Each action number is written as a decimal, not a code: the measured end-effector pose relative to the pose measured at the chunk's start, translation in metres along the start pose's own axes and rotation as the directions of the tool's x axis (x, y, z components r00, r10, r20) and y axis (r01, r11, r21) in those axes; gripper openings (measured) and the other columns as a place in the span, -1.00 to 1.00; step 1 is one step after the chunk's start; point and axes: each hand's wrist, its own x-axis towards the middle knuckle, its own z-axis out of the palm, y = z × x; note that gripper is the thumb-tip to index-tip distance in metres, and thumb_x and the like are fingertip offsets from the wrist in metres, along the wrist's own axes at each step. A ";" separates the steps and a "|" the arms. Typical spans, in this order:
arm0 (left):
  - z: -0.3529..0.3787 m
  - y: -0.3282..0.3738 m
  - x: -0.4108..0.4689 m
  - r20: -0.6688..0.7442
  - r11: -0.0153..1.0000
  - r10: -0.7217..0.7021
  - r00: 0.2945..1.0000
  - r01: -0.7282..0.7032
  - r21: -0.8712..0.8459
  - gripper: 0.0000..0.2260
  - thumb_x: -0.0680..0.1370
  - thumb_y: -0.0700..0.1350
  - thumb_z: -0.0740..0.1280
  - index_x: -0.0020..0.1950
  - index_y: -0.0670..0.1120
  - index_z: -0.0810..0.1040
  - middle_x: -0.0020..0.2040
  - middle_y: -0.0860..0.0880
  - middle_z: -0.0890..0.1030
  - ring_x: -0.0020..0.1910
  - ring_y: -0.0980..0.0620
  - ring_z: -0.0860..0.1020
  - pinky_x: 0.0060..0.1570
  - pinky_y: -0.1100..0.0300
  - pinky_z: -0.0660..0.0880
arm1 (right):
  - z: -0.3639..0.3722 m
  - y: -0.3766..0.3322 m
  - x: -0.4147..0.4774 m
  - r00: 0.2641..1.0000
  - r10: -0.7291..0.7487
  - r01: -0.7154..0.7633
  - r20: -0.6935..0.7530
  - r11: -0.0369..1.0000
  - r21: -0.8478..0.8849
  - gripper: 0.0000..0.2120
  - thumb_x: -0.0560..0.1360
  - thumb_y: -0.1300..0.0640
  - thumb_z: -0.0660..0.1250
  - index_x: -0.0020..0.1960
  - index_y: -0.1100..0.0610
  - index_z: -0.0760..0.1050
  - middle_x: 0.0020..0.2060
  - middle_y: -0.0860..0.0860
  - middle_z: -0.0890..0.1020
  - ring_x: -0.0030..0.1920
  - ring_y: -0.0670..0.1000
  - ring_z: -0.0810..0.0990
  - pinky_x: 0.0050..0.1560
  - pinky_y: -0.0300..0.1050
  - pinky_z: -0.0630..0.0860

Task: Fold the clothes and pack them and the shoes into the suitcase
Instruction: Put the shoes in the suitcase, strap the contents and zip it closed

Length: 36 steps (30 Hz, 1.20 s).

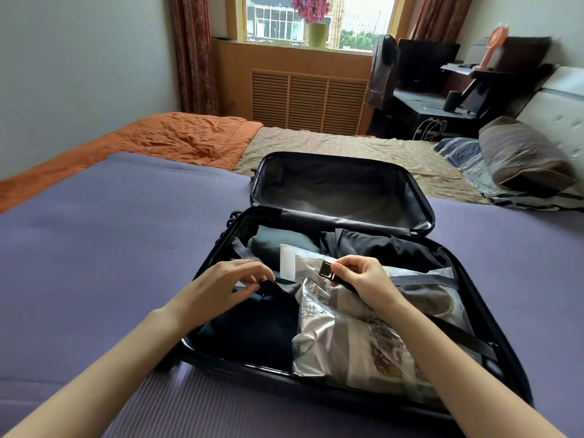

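A dark suitcase (pixel 493 295) lies open on the purple bedspread, its empty lid (pixel 341 191) propped toward the far side. Inside the near half lie folded dark clothes (pixel 252 330), a dark green folded garment (pixel 281 243), a black garment (pixel 376 245) and a clear plastic bag holding the shoes (pixel 357 339). My right hand (pixel 363 281) pinches a black strap buckle (pixel 325 269) above the bag. My left hand (pixel 234 281) rests on the dark clothes with fingertips pinching the other black strap end (pixel 268 284). The two strap ends are apart.
The purple bedspread (pixel 110 248) surrounds the suitcase. An orange quilt (pixel 170 140) lies at the far left, a brown pillow (pixel 521 156) at the far right. A dark desk (pixel 442 99) and a window with a flower pot (pixel 317 33) stand beyond the bed.
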 end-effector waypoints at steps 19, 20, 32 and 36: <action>0.000 0.032 0.023 -0.095 0.983 0.023 0.995 -0.040 -0.177 -0.87 0.44 -0.28 0.44 -0.12 -0.07 0.58 0.12 0.09 0.57 0.18 0.16 0.51 0.11 0.38 0.42 | -0.006 -0.009 -0.007 1.000 -0.026 0.027 -0.016 0.999 0.042 -0.89 0.54 0.21 0.32 -0.13 0.18 0.60 -0.35 0.11 0.65 -0.41 -0.12 0.55 -0.38 -0.37 0.40; 0.001 0.039 0.031 -0.070 0.972 0.010 0.997 -0.026 -0.232 -0.86 0.45 -0.31 0.41 -0.11 -0.10 0.56 0.12 0.07 0.60 0.19 0.19 0.51 0.09 0.40 0.42 | -0.007 -0.010 -0.008 0.999 -0.038 0.039 -0.015 0.997 0.069 -0.89 0.54 0.23 0.32 -0.14 0.19 0.60 -0.36 0.11 0.65 -0.38 -0.10 0.57 -0.31 -0.36 0.45; 0.026 0.066 0.107 0.088 0.929 -0.264 0.961 0.278 -0.245 -0.94 0.51 -0.23 0.38 -0.05 -0.14 0.52 -0.21 -0.05 0.69 -0.24 0.06 0.65 -0.05 0.11 0.57 | -0.040 -0.021 -0.015 0.998 -0.065 0.065 -0.009 0.969 0.239 -0.87 0.53 0.22 0.32 -0.13 0.24 0.59 -0.37 0.10 0.63 -0.30 -0.06 0.57 -0.19 -0.31 0.50; 0.029 0.066 0.109 0.225 0.735 -0.391 0.892 0.450 -0.507 -0.94 0.54 -0.29 0.33 -0.01 -0.24 0.51 -0.25 -0.21 0.67 -0.38 -0.05 0.64 -0.28 0.17 0.60 | -0.044 -0.018 -0.015 0.997 -0.063 0.053 0.040 0.976 0.210 -0.89 0.52 0.22 0.34 -0.13 0.24 0.60 -0.37 0.08 0.64 -0.31 -0.05 0.59 -0.18 -0.27 0.52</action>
